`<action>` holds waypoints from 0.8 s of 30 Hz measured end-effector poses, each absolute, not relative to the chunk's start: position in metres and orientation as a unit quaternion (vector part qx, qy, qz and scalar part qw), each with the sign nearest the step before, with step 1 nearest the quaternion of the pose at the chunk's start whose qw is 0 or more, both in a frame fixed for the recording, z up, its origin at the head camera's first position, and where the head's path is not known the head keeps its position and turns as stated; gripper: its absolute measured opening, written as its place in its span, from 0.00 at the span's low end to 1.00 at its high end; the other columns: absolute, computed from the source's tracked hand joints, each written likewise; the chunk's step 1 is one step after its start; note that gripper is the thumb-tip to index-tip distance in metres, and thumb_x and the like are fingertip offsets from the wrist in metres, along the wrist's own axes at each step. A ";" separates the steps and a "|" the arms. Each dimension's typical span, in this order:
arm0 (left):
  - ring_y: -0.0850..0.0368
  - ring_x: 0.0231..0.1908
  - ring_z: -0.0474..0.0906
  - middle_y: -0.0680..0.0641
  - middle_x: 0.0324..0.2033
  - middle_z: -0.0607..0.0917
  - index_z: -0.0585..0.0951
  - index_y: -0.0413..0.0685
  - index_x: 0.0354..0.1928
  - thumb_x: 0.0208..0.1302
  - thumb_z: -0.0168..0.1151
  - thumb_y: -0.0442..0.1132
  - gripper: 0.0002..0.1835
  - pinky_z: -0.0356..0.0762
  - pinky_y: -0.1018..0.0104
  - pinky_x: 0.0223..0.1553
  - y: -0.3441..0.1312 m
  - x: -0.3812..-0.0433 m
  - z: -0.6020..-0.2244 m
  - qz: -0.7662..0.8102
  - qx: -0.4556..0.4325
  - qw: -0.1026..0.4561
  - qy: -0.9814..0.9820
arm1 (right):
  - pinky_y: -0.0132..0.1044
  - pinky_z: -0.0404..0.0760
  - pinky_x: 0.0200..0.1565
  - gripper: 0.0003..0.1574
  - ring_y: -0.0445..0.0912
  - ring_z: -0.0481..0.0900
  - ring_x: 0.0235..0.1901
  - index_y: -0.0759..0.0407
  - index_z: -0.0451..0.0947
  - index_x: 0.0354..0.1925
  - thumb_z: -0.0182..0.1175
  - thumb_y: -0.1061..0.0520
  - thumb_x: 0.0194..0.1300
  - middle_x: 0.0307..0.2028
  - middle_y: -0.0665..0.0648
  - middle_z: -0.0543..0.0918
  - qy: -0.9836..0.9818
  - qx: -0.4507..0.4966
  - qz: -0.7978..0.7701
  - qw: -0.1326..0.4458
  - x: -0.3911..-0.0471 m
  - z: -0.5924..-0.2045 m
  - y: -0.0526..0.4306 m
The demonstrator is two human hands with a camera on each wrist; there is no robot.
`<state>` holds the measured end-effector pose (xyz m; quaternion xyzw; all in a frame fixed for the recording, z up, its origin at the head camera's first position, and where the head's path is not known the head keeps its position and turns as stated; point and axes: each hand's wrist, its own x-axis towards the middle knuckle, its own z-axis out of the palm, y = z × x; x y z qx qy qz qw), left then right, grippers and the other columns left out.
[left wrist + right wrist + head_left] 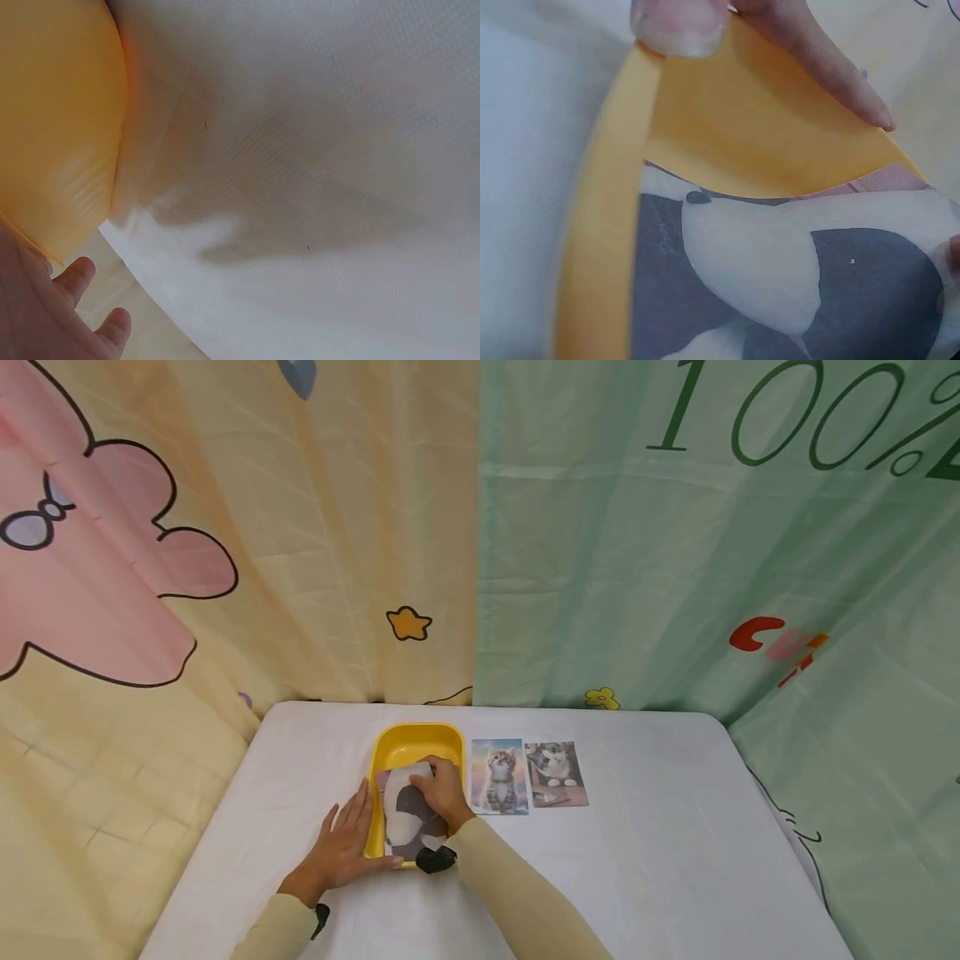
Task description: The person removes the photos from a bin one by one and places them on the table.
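A yellow tray (pixel 420 735) lies on the white table. Inside it is a picture card (pixel 408 814) with a grey-and-white pattern, which nearly fills the near part in the right wrist view. My right hand (pixel 444 789) pinches the card's upper right corner between thumb and fingers. With fingers straight, my left hand (pixel 341 843) rests against the tray's left side. Its thumb (pixel 681 26) touches the near rim in the right wrist view. The left wrist view shows the tray's outer wall (pixel 60 112) and some left fingertips (pixel 79 277).
Right of the tray lie a kitten card (pixel 500 777) and a card with a grey-and-white cat (pixel 557 774), side by side. Printed curtains (pixel 600 568) hang behind and beside the white table (pixel 675 843).
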<state>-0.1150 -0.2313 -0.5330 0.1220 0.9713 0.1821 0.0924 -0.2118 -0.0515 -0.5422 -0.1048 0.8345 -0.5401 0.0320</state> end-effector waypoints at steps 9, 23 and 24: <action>0.37 0.71 0.47 0.33 0.74 0.41 0.42 0.30 0.73 0.51 0.58 0.74 0.66 0.40 0.35 0.67 -0.232 -0.115 -0.535 0.184 0.123 0.086 0.972 | 0.31 0.76 0.30 0.08 0.39 0.76 0.27 0.61 0.80 0.41 0.55 0.62 0.67 0.32 0.52 0.82 0.864 -0.198 -0.442 0.137 -0.207 -0.522 -0.034; 0.36 0.72 0.44 0.33 0.74 0.38 0.39 0.31 0.73 0.50 0.58 0.73 0.67 0.35 0.36 0.68 -0.232 -0.118 -0.539 0.191 0.112 0.106 0.969 | 0.39 0.84 0.38 0.21 0.49 0.85 0.36 0.69 0.77 0.52 0.66 0.62 0.61 0.38 0.64 0.85 0.742 -0.063 -0.665 0.058 -0.217 -0.528 0.008; 0.36 0.72 0.44 0.33 0.74 0.38 0.39 0.31 0.73 0.50 0.59 0.73 0.67 0.36 0.36 0.68 -0.232 -0.118 -0.539 0.190 0.113 0.106 0.969 | 0.37 0.83 0.37 0.22 0.47 0.85 0.35 0.70 0.77 0.53 0.66 0.62 0.61 0.37 0.63 0.86 0.721 -0.042 -0.690 0.052 -0.219 -0.528 0.013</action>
